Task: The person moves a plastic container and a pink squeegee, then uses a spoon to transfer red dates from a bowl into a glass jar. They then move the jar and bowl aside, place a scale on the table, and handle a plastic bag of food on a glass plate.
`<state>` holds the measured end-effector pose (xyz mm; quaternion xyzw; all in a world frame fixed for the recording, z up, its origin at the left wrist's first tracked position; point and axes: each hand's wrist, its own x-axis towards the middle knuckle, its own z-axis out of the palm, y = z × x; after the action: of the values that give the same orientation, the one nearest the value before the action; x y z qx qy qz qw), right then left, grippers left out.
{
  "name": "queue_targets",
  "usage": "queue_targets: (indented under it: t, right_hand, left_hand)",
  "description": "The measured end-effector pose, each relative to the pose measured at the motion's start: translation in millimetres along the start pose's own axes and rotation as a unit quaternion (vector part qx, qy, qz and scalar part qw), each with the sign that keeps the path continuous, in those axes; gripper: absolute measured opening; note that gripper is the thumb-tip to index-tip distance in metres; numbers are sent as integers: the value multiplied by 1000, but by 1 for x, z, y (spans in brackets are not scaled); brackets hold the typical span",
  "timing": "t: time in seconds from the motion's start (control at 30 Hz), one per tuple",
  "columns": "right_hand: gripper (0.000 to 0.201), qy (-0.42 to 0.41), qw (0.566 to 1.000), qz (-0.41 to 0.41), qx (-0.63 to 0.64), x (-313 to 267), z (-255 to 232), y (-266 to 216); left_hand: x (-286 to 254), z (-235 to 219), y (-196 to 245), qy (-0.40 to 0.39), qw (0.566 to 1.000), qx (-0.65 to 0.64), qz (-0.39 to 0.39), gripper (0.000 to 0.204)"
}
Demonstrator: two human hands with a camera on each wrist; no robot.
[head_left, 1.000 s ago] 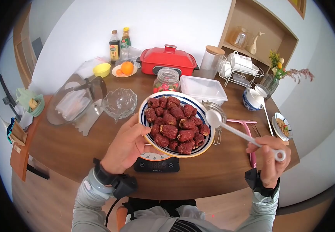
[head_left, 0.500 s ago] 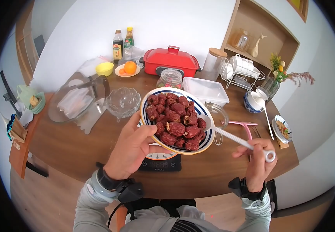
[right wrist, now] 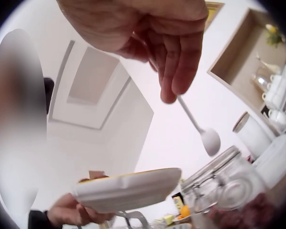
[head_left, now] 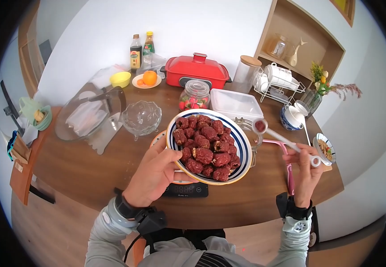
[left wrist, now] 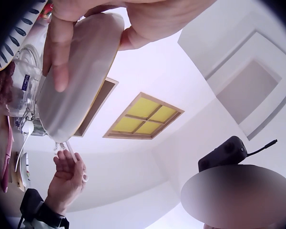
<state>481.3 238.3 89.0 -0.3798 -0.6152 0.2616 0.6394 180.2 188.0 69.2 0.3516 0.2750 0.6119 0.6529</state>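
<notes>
My left hand (head_left: 153,175) grips the near left rim of a white bowl (head_left: 244,153) with blue bands, its thumb over the edge and fingers underneath. Wrinkled red dates (head_left: 204,144) fill this bowl, which is held up above the table. My right hand (head_left: 304,171) pinches the handle of a white spoon (head_left: 286,142); a date lies in the spoon's head, just right of the bowl. Below the spoon is a clip-top glass jar (head_left: 255,142), partly hidden by the bowl. Dates also show in the jar (right wrist: 224,183) in the right wrist view.
A black scale (head_left: 186,190) bears a patterned plate, mostly hidden under the bowl. Behind stand a glass jar of red items (head_left: 195,95), a clear plastic box (head_left: 236,103) and a red cooker (head_left: 197,71). A pink peeler (head_left: 289,173) lies right, a glass bowl (head_left: 142,118) left.
The spoon dipped into the dates at the bowl's right side, then lifted out rightward with one date. The bowl has moved slightly down and right in the head view.
</notes>
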Motion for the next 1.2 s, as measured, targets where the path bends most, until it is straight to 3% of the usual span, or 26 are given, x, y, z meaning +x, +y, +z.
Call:
queue_targets:
  t: [0.17, 0.27, 0.37, 0.5, 0.77, 0.87, 0.97, 1.07, 1.2]
  right_hand:
    - [18, -76, 985, -122, -98, -7, -1, -15]
    - [19, -139, 978, -149, -55, -11, 0, -27]
    - [21, -159, 983, -88, -29, -14, 9, -26]
    - [22, -108, 992, -48, 38, -19, 4, -21]
    - [23, -67, 994, -34, 77, -24, 2, -19]
    - [23, -23, 990, 34, 138, -23, -3, -22]
    - [24, -21, 992, 46, 117, -25, -2, -18]
    - [24, -3, 983, 97, 154, -20, 2, -14]
    - [25, 12, 974, 106, 202, -9, -7, 2]
  left_hand:
    - [0, -1, -2, 6, 1000, 3, -7, 50]
    - [-1, 2, -1, -9, 1000, 3, -10, 50]
    - [-3, 3, 0, -30, 999, 10, -22, 49]
    - [-9, 6, 4, -21, 999, 14, -38, 50]
    - [-12, 8, 9, -34, 996, 12, -78, 52]
    - [-13, 9, 7, -28, 996, 6, -81, 51]
    - [-11, 11, 4, -32, 997, 4, -68, 48]
    - [-9, 11, 2, -31, 997, 13, -73, 47]
    - [-7, 9, 1, -32, 997, 15, -68, 50]
